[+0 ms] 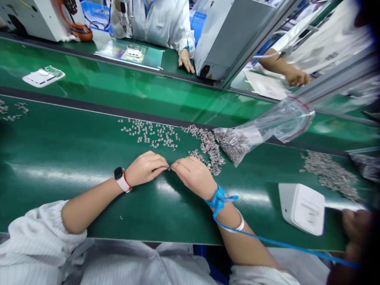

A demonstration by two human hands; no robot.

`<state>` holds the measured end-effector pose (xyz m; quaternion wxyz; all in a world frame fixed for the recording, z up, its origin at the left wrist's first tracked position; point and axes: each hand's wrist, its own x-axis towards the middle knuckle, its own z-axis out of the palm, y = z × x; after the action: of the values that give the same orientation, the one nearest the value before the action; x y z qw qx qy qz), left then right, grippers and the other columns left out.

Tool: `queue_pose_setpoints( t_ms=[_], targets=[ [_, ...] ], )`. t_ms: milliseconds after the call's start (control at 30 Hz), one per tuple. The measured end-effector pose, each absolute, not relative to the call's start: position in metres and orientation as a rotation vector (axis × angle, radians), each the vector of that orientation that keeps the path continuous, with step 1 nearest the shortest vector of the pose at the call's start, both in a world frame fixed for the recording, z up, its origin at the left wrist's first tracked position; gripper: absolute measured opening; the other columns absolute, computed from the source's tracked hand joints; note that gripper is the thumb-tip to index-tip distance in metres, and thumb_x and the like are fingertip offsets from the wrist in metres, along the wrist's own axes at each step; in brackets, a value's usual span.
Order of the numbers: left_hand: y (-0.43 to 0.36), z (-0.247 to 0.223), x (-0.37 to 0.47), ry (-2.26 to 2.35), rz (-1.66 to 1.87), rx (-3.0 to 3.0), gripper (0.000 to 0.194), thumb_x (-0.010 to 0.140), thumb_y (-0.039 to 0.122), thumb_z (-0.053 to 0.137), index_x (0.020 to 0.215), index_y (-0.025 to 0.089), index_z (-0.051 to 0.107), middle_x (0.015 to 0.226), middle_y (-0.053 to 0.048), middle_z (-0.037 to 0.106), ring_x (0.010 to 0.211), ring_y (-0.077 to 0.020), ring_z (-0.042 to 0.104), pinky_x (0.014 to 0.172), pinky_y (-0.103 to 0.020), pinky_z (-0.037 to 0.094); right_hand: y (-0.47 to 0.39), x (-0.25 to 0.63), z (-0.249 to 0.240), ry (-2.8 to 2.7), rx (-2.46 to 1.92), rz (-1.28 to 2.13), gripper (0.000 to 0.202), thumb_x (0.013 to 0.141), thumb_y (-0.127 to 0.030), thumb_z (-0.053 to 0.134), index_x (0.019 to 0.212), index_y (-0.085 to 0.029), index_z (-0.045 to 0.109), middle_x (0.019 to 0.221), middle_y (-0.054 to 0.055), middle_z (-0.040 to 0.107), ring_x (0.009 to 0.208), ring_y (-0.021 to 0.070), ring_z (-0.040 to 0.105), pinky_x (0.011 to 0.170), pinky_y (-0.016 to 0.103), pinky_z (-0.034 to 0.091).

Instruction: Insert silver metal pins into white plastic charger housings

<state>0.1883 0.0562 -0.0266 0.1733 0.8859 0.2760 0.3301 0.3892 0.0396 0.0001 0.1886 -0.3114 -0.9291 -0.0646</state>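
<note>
Hands (169,168), 2 of them, clench 1 tiny metal part (169,168) together.

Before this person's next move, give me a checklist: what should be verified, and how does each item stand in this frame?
1. Small metal part at the fingertips of left hand and right hand: ok.
2. Part's exact shape and orientation: cannot tell, too small.
3. Blue strap around the right wrist: ok.
4. Clear bag wholly on the near green worktop: not ok, its red-lined end reaches beyond the dark strip.
5. Bag sealed: cannot tell.
6. White box apart from both hands: ok.
</note>
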Motion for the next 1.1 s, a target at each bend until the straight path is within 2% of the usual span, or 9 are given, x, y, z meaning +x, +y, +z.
queue_pose_setpoints(
  t_ms=[400, 667, 867, 967, 1100],
  targets=[
    [0.055, -0.027, 0.192, 0.81, 0.99, 2.389, 0.013, 0.086, 0.018, 0.05, 0.084, 0.017, 0.063, 0.085, 0.0, 0.069, 0.079, -0.0108, 0.063, 0.074, -0.023, 0.044, 0.046, 0.392, -0.011, -2.456, -0.883, 0.26, 0.015, 0.088, -0.017, 0.044, 0.093, -0.016, 0.058, 0.084, 0.005, 0.065, 0.078, 0.0138, 0.058, 0.07, 0.027, 0.043],
    [0.052, -0.025, 0.193, 0.942, 1.003, 2.177, 0.012, 0.082, 0.019, 0.055, 0.08, 0.018, 0.066, 0.082, -0.001, 0.069, 0.075, -0.0116, 0.063, 0.072, -0.022, 0.047, 0.041, 0.388, -0.01, -2.445, -0.836, -0.009, 0.021, 0.086, -0.012, 0.045, 0.099, -0.016, 0.061, 0.087, 0.008, 0.066, 0.077, 0.0161, 0.057, 0.068, 0.03, 0.044],
    [0.052, -0.028, 0.195, 0.993, 0.986, 1.984, 0.011, 0.079, 0.018, 0.056, 0.078, 0.016, 0.067, 0.079, -0.002, 0.069, 0.072, -0.0124, 0.064, 0.068, -0.022, 0.05, 0.039, 0.386, -0.01, -2.51, -0.775, -0.012, 0.027, 0.088, -0.011, 0.04, 0.103, -0.016, 0.061, 0.095, 0.01, 0.066, 0.084, 0.0165, 0.059, 0.073, 0.031, 0.048],
    [0.052, -0.028, 0.196, 0.998, 0.977, 1.938, 0.01, 0.078, 0.018, 0.057, 0.078, 0.016, 0.067, 0.079, -0.002, 0.069, 0.07, -0.0123, 0.063, 0.067, -0.022, 0.05, 0.039, 0.386, -0.012, -2.453, -0.769, 0.118, 0.025, 0.087, -0.012, 0.042, 0.103, -0.016, 0.06, 0.098, 0.009, 0.065, 0.09, 0.0163, 0.059, 0.077, 0.031, 0.05],
    [0.052, -0.025, 0.196, 1.001, 0.98, 1.943, 0.01, 0.079, 0.019, 0.058, 0.079, 0.017, 0.068, 0.08, -0.002, 0.069, 0.073, -0.0126, 0.063, 0.07, -0.022, 0.049, 0.043, 0.39, -0.011, -2.169, -0.93, 0.378, 0.021, 0.085, -0.014, 0.047, 0.099, -0.019, 0.062, 0.093, 0.008, 0.065, 0.088, 0.0154, 0.06, 0.076, 0.031, 0.051]
  ],
)
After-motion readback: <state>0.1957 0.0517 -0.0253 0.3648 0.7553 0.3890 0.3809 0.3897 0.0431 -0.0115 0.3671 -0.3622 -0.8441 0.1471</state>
